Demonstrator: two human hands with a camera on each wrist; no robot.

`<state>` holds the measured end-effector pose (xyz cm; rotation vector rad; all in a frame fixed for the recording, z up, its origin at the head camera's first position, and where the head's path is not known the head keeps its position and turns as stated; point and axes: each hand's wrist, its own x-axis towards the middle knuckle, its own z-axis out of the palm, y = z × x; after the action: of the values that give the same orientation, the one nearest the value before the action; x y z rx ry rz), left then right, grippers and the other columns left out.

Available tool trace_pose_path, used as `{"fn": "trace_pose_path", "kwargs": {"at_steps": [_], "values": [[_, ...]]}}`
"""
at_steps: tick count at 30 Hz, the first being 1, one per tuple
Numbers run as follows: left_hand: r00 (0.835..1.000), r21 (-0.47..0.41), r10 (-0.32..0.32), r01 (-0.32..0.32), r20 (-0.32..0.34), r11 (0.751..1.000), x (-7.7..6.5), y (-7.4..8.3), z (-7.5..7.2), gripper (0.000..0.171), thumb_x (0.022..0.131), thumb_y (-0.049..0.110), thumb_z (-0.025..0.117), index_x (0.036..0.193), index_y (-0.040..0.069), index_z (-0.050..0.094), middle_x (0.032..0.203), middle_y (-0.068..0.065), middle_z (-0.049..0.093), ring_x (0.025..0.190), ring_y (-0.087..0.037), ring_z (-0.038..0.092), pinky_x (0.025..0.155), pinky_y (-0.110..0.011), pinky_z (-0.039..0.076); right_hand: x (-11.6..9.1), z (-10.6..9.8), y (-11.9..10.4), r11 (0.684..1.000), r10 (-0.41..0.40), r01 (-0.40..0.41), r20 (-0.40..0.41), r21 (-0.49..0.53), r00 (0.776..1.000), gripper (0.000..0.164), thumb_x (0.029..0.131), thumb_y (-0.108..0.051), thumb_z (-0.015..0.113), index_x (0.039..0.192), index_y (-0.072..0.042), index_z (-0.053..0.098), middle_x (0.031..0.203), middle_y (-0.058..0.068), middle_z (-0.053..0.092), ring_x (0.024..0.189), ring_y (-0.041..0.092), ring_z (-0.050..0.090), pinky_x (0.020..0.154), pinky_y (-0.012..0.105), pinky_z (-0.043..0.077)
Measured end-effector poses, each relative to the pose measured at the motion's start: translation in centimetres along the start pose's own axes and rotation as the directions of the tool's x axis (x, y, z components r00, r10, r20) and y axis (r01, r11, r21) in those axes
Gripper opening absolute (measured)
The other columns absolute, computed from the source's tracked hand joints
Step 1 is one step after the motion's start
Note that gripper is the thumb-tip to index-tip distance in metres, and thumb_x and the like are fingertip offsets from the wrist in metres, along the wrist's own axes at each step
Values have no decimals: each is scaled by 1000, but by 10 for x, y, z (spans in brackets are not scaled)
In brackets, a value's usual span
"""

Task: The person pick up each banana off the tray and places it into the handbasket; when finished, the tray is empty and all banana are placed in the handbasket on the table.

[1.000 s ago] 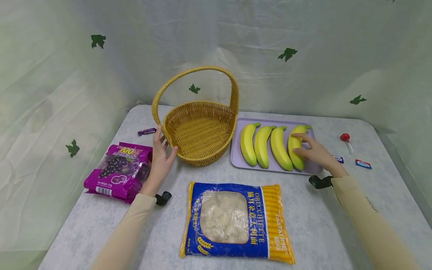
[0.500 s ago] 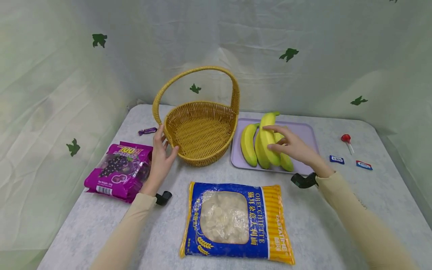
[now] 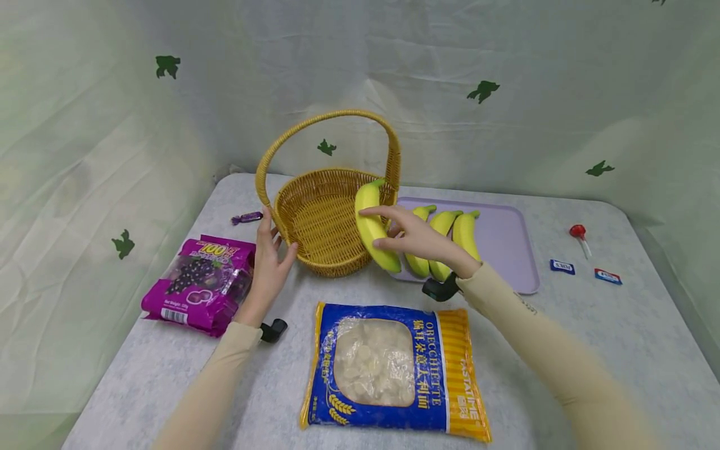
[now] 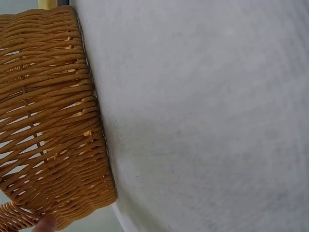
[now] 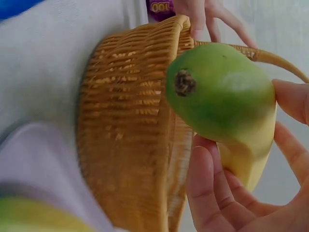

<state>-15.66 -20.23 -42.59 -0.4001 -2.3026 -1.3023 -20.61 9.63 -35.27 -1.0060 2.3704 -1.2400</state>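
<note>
My right hand [image 3: 419, 237] holds a yellow banana [image 3: 368, 219] with a green tip, its thumb and fingers spread around the sides. This banana hangs over the right rim of a woven basket [image 3: 323, 265] with a tall arched handle; the right wrist view shows its green end [image 5: 227, 92] close up. At the basket's left side, my left hand [image 3: 270, 269] touches the rim near the handle's base, fingers fairly straight. One fingertip [image 4: 46, 224] shows against the weave in the left wrist view. Three more bananas [image 3: 464, 234] lie on a lilac tray [image 3: 509, 250], partly behind my right hand.
A blue and yellow bag of orecchiette [image 3: 374, 369] lies in front. The purple candy bag [image 3: 199, 284] is at the left, a purple wrapped candy [image 3: 246, 217] behind it. To the right lie a red lollipop [image 3: 578, 232] and two small wrapped candies [image 3: 562, 267], [image 3: 607, 276].
My right hand has lifted the rightmost banana off the tray and carried it left to the basket's right rim. The left hand has stayed at the basket.
</note>
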Motion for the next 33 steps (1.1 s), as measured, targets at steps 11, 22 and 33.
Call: {"fn": "trace_pose_path", "kwargs": {"at_steps": [11,22,33], "values": [[1000,14,-9,9,10,1000,-1,-12,3,84,93,-7,53,153,11,-3,155,-19,8,136,-42,25,102,-60,33,70,33,-11,996,-19,20,6,-86,1000,55,92,-22,66,143,-19,47,137,6,48,116,21,45,92,35,45],[998,9,-55,55,14,998,-1,-10,2,85,93,-7,52,154,14,-4,156,-19,6,135,-43,25,102,-59,34,106,58,-11,987,28,-15,81,-159,996,53,93,-20,63,143,-17,46,140,7,49,121,23,43,95,37,39],[999,1,-39,39,-1,999,-2,-12,2,82,94,-5,52,154,10,-2,155,-20,7,135,-43,26,102,-59,35,118,82,-13,977,124,-89,173,-196,977,54,95,-15,59,146,-16,42,141,13,45,117,23,44,90,34,41]]}}
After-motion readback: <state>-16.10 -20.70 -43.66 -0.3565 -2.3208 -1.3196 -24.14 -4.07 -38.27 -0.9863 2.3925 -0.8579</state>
